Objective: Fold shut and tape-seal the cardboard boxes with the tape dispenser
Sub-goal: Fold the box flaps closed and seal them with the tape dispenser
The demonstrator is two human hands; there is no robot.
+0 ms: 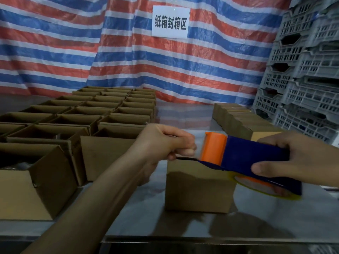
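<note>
Box (200, 189) mid-table, flaps nearly shut. L hand (165, 142) pinches what looks like the tape end (199, 153) over box's left edge. R hand (300, 158) grips tape dispenser (247, 154) above box's right side. Best bet: anchor end down left face, then pull flat along seam w/ steady tension.

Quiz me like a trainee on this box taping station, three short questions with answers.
1. True or false: the right hand grips the tape dispenser.
2. The open boxes sit on which side of the box being taped: A left, B right?
3. What is stacked at far right?
Key: 1 true; 2 A; 3 grey plastic crates.
</note>
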